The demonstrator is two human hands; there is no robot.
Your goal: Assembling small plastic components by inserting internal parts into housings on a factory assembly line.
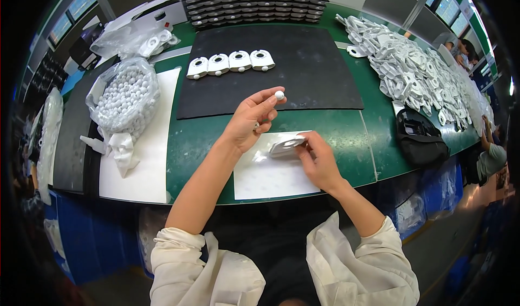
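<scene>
Green table top (352,138) runs across the room, and a big black mat (309,78) lies flat on it. Tall stacks of dark trays (257,5) stand just behind the mat. To the left of the mat, a clear bag (105,123) sits on a white board (135,178), open at the top and full of little balls (127,92). On the far left part of the mat, four white pieces (230,62) lie side by side in a row. Their round ends with the holes point away from the person, and each has a ball at its near end.

Over the near edge of the mat, the left hand (245,121) pinches one white ball (279,95) between thumb and finger. Its other fingers curl in, and something small by them is too tiny to make out. In front of the mat is a white sheet (262,181). Above it, the right hand (320,162) grips a flat white part (284,145) by its right end. This part is tipped, with its long way going mostly side to side; its free end points left and a bit toward the person.

To the right of the mat spreads a big heap of white pieces (406,67), and nearer the person sits a black pouch (420,141).
</scene>
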